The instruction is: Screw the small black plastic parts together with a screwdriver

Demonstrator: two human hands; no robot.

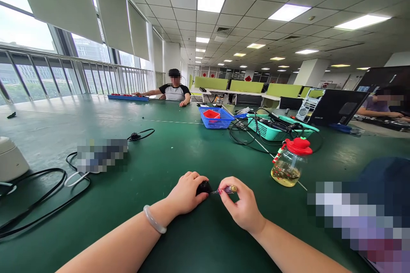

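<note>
My left hand (185, 194) is closed over a small black object (204, 187) resting on the green table (179, 149), holding it down. My right hand (243, 207) pinches a thin purple screwdriver (226, 190) with a gold end cap, its tip pointing left into the black object. A pale bangle sits on my left wrist. Most of the black object is hidden under my fingers.
A glass bottle with a red lid (290, 162) stands right of my hands. Blue basket (215, 118) and teal basket (277, 128) with cables lie farther back. Black cables (41, 196) and a white appliance (11, 158) are at left. A person (174, 89) sits far across; another sits at right.
</note>
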